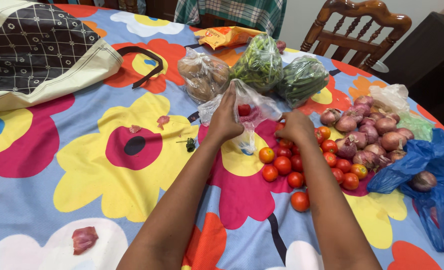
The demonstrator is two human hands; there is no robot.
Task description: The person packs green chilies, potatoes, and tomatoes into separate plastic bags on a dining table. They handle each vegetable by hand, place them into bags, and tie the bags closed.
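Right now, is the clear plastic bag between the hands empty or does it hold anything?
Not empty: the clear plastic bag, held by the left hand, shows one red tomato inside; the right hand rests beside it.

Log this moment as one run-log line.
left hand: holds clear plastic bag open | right hand: at bag mouth, above tomatoes | one tomato in bag | onions beside

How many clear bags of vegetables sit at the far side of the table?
3: a bag of potatoes on the left, a bag of green beans in the middle, and a darker green bag on the right. More may be hidden behind them.
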